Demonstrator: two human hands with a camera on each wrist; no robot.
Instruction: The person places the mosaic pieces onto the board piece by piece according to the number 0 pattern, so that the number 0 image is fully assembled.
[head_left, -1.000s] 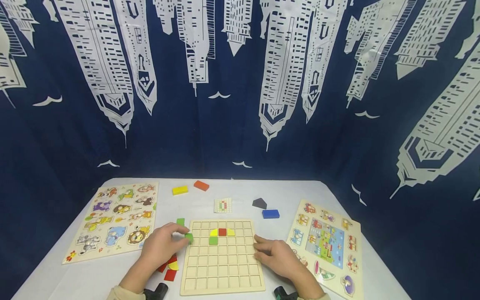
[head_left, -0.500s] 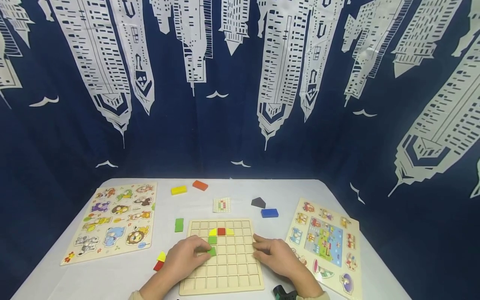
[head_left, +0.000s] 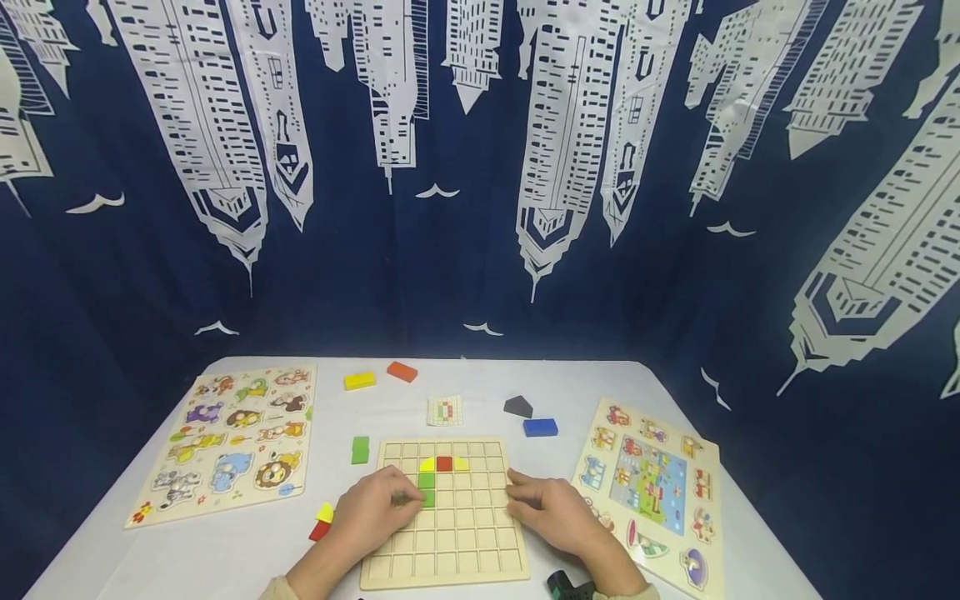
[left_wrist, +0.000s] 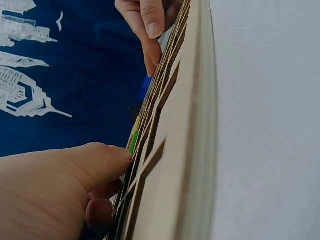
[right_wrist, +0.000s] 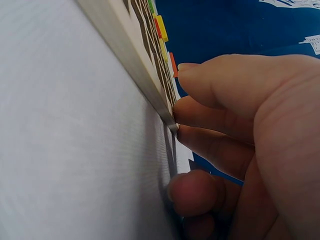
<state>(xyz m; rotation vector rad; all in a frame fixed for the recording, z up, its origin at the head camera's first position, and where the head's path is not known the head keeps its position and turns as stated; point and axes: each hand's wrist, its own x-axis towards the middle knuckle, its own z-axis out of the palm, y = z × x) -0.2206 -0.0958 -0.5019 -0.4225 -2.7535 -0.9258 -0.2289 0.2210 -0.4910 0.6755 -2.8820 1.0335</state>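
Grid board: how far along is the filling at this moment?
Done: the grid board holds four pieces in its upper rows, yellow, red, yellow, and a green square below. In hand: the left hand presses a second green piece in; the right hand steadies the edge. Left: most cells are empty.

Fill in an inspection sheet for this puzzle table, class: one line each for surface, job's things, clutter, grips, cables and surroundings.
Surface: white table, flat.
Job's things: wooden grid board holding a yellow-red-yellow row with two green squares stacked below; small pattern card behind it.
Clutter: loose green block, yellow block, orange block, dark piece, blue block, red and yellow pieces; animal puzzle left, vehicle puzzle right.
Grips: left hand fingertips on the lower green square; right hand rests against the board's right edge.
Cables: nothing seen.
Surroundings: blue skyscraper-print curtain.
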